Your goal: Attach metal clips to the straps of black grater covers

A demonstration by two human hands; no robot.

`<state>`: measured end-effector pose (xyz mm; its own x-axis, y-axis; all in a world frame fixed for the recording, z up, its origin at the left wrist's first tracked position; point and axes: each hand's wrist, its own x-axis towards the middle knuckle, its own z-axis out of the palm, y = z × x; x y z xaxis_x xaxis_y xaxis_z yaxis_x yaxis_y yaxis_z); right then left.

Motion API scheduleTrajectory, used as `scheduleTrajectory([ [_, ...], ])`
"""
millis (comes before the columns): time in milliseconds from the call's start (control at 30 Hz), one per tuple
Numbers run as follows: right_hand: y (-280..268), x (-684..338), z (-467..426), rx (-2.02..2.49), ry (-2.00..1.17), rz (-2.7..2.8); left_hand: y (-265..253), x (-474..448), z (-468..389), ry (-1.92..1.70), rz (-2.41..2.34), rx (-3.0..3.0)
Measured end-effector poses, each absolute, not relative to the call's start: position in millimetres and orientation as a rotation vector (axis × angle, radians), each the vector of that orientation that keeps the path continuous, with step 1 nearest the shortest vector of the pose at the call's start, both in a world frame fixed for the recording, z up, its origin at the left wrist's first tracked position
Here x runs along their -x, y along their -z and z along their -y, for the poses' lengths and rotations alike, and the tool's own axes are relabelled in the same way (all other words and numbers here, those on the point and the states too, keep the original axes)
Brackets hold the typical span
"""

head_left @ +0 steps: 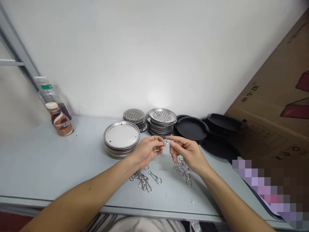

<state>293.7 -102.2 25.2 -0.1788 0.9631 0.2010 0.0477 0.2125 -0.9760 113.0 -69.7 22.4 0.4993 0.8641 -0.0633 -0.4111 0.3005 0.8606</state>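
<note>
Metal ring [166,142] partly covered by fingertips of left hand [150,150] and right hand [188,153]; too small to resolve. Right hand overlaps one snap-hook pile [182,167]. Clear bottle [50,94] partly behind Nescafé bottle [63,124]. Cardboard box [265,106] cut off by right edge; lower-right patch pixelated.

I can read "NESCAF" across the label of the brown drink bottle [61,122]. On the cardboard box [267,119] I see dark Chinese characters [250,93], too blurred for me to read; the clear bottle [50,95] has a green label [46,86], also illegible.
</note>
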Motion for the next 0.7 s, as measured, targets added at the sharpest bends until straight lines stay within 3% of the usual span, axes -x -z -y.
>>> scheduleTrajectory([
  [200,-28.3,-298.2,101.6,0.949,-1.265,1.484,-25.3,-112.5,75.2,-1.156,-0.738,-1.444],
  [700,-31.1,-296.6,102.5,0.946,-1.255,1.431,-25.4,-115.7,82.8,-1.085,-0.584,-1.461],
])
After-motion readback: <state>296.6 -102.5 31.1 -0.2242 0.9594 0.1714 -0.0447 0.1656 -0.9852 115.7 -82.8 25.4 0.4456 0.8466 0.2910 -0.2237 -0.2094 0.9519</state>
